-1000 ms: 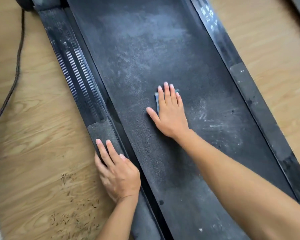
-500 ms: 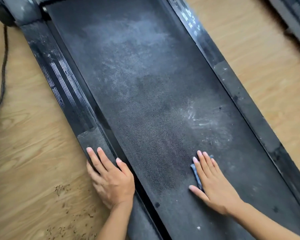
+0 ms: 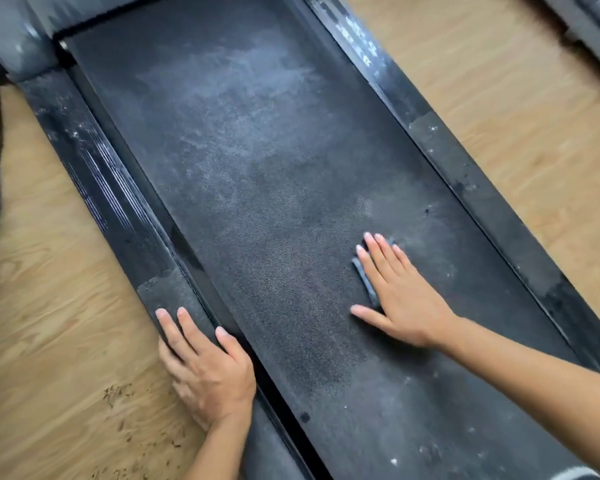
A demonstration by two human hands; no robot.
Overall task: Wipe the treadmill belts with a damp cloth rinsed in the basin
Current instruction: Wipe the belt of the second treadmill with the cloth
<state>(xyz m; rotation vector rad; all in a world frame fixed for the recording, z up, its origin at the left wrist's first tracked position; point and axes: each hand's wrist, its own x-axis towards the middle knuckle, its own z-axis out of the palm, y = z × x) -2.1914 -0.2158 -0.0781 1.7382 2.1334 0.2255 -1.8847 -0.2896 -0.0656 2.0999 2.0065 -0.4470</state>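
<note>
Black treadmill belt [image 3: 257, 202], dusty grey at its far end. Right hand [image 3: 400, 294], fingers flat and slightly spread, presses a blue cloth [image 3: 364, 278] nearer the belt's right edge, farther up than half a second ago. Left hand [image 3: 201, 365] stays flat, fingers apart, on the left side rail [image 3: 118, 209].

Open run: dusty black textured treadmill belt [image 3: 257, 202] lies bare toward 11 o'clock.
Edges: raised black side rails [image 3: 118, 209] bound it at 9 and 3 o'clock.
Far stop: grey plastic motor cover [image 3: 18, 36] at 11 o'clock.

Even soft daylight, faint shadows, slight motion blur (edges worst), wide-angle bowing
</note>
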